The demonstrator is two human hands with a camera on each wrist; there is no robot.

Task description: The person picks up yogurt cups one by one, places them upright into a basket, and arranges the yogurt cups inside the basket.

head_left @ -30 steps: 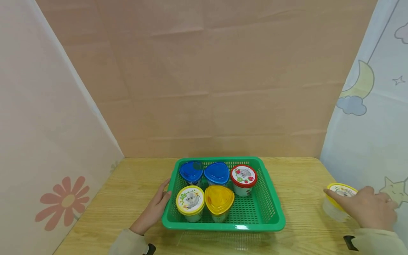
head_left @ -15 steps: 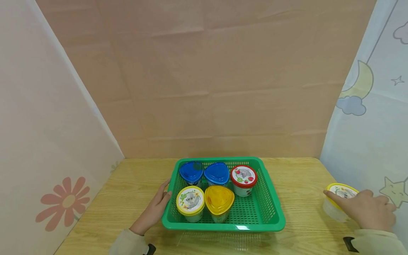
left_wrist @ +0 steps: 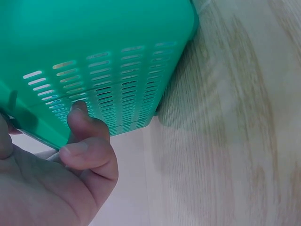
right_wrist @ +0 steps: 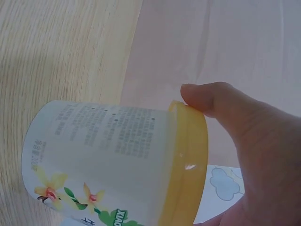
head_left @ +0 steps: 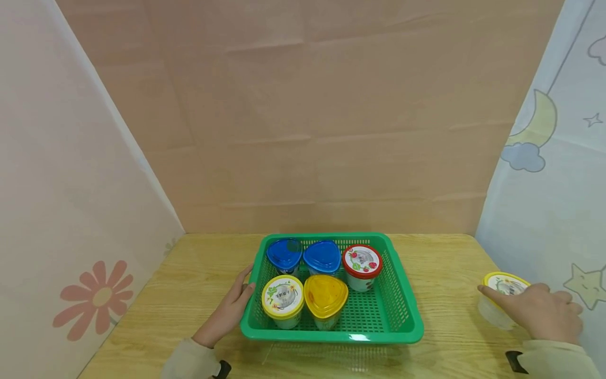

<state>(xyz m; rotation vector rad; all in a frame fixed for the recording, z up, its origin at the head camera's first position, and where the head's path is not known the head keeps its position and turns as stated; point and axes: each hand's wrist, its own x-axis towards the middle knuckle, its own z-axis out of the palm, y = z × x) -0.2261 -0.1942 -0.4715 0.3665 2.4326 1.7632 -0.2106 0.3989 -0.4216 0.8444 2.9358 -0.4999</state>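
Observation:
At the table's right side, my right hand (head_left: 544,314) grips a white tub with a yellow lid (head_left: 494,315) by the lid. The right wrist view shows the thumb (right_wrist: 211,96) at the lid's edge, and yellow flowers and small print on the tub (right_wrist: 99,155). My left hand (head_left: 229,311) holds the left rim of a green plastic basket (head_left: 331,337). In the left wrist view, curled fingers (left_wrist: 94,150) lie against the outside of the slotted basket wall (left_wrist: 127,28); the thumb is mostly out of that view.
Inside the basket stand two blue-lidded tubs (head_left: 322,257), a red-lidded tub (head_left: 362,261), a round yellow-lidded tub (head_left: 283,298) and a tub with a rounded-triangular yellow lid (head_left: 326,297). Papered walls (head_left: 303,121) border the wooden table (head_left: 440,273) at the back and both sides.
My right hand and its yellow-lidded tub have shifted very slightly left. The left hand and the basket have stayed where they were.

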